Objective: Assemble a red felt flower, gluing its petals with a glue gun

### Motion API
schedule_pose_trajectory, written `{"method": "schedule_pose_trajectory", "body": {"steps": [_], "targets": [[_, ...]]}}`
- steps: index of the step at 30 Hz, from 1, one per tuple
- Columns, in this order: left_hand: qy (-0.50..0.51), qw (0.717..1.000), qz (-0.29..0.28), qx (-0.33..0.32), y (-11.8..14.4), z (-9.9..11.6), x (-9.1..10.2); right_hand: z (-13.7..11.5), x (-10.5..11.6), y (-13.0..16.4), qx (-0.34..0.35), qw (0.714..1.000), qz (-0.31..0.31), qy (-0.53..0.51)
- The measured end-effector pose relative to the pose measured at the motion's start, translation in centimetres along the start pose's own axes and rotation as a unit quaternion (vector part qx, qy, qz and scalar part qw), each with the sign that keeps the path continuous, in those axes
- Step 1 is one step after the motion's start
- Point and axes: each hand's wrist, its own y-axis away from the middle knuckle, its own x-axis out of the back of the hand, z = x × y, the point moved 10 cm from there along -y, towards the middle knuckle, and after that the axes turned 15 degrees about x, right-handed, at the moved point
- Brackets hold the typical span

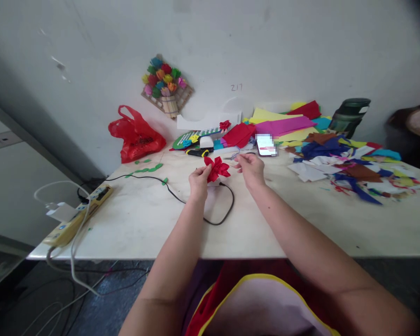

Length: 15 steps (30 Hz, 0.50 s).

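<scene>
A red plastic bag is sitting at the far left of the desk, with a black cable trailing toward the middle. The left hand is pinching a red paper flower, its fingers closing on the flower's left edge just above the desk. The right hand is hovering just right of the petals, fingers lightly curled, apparently holding nothing. Paper scraps are lying further right.

A single head-worn camera looks forward and down from above the seated person's lap, facing the white table and the wall at twelve o'clock. Forearms stretch away from the lens, near; the table's far edge lies farther off.
</scene>
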Motion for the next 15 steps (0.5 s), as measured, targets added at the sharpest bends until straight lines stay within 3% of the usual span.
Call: {"method": "schedule_pose_trajectory", "body": {"steps": [15], "targets": [[0.033, 0.999, 0.008, 0.007, 0.28, 0.57, 0.51, -0.03, -0.92, 0.09, 0.011, 0.998, -0.057, -0.034]]}}
